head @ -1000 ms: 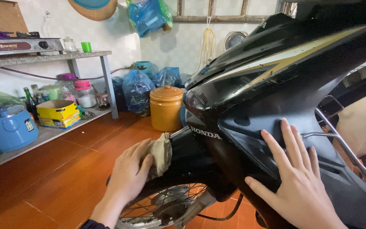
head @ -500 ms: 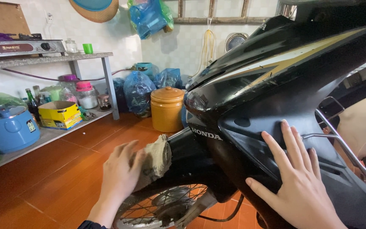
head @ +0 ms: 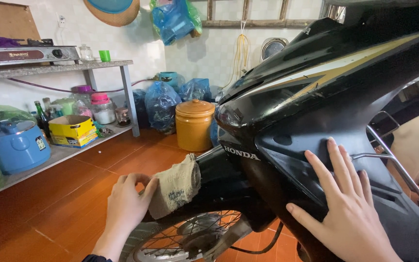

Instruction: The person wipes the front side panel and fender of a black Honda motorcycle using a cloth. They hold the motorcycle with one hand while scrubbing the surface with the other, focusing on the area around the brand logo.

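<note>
Left hand [head: 127, 206] slid rag [head: 174, 191] along front fender, still gripping it, right hand [head: 347, 211] flat, fingers spread, on fairing [head: 316, 111]

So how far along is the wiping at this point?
Done: the upper black fairing looks glossy. In hand: the left hand presses a dirty rag against the front fender; the right hand lies flat on the side panel. Left: the spoked wheel looks grimy.

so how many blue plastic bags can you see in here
3. One blue bag hangs high on the wall, one sits on the floor by the shelf leg, one stands behind the orange jar. The motorbike may hide more.
</note>
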